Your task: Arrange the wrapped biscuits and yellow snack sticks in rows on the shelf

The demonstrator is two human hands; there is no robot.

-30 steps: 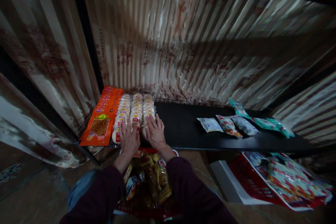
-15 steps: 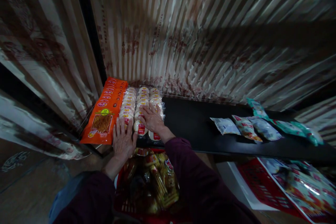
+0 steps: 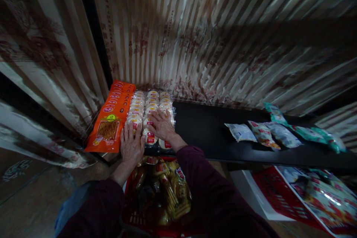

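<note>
Three rows of clear packets with round white cakes (image 3: pixel 151 137) lie overlapped on the black shelf (image 3: pixel 199 126). My left hand (image 3: pixel 132 144) rests flat, fingers stretched, over the front of the leftmost row. Across the middle and right rows lies my right hand (image 3: pixel 162 125), its fingers spread. Neither hand grips anything. Left of my left hand, overlapped orange snack bags (image 3: pixel 107 130) fill the shelf's end; the front one has a window showing brown sticks. The packets directly beneath my palms are hidden.
Below the shelf edge stands a red basket (image 3: pixel 134 218) of packaged food (image 3: pixel 167 193). Several small white and teal packets (image 3: pixel 240 132) lie on the shelf's right part. A second red basket (image 3: pixel 281 193) with bags is at lower right. Striped sheeting (image 3: pixel 200 44) hangs behind, beside a dark post (image 3: pixel 95 18).
The view has shifted very slightly. My left hand has barely moved along the leftmost row; my right hand stays in the same place on the packets.
</note>
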